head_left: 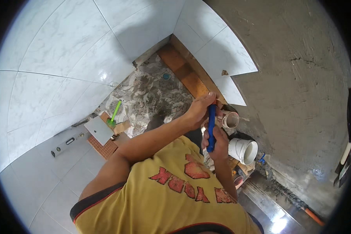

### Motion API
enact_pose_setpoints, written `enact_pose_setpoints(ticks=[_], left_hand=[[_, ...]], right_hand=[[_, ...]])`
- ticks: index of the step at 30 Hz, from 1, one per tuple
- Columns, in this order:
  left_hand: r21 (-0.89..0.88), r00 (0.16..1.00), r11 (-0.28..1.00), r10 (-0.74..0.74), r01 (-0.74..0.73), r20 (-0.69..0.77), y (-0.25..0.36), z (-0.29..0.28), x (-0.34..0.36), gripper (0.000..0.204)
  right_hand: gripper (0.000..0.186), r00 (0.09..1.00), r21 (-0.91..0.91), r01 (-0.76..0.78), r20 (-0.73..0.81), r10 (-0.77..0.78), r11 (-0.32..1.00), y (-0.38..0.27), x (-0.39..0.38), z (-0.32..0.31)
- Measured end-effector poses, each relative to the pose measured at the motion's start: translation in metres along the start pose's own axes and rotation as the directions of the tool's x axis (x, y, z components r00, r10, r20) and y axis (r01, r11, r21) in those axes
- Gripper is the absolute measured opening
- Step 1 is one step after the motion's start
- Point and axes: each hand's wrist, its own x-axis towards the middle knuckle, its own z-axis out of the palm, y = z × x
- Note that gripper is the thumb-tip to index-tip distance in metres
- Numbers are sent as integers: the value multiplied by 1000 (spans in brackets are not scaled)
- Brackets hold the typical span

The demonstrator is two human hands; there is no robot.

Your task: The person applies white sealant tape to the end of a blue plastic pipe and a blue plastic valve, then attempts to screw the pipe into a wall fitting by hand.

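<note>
In front of my chest, both hands are closed on a blue rod-like handle (211, 126). My left hand (199, 110) grips around its upper end, where a bit of orange shows. Lower down, my right hand (219, 141) has its fingers wrapped about the handle's bottom part. What the upper end joins is hidden by the left hand, so the kind of tool cannot be made out. Just right of the hands stand a white bucket (238, 151) and a smaller pale bucket (230, 119).
White tiled walls (66, 46) meet at the far corner above a patterned floor (144, 93) with a round drain (166, 76). An orange-brown board (183, 72) runs along the right wall. At left lie a green-handled tool (116, 110) and a white tile (99, 131). Bare cement wall (292, 78) rises at right.
</note>
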Motion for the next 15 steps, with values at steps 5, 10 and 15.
enact_pose_setpoints(ticks=[5,10,15], left_hand=[[194,999,981,-5,15,-52,26,-13,23,26],[252,984,960,151,-124,-94,83,6,59,33],[372,978,910,208,-184,-26,158,57,111,44]], right_hand=[[32,992,-375,58,123,-12,925,-18,42,22],[31,964,-521,210,253,-85,827,-52,118,36],[27,914,-314,330,342,-218,890,-117,177,73]])
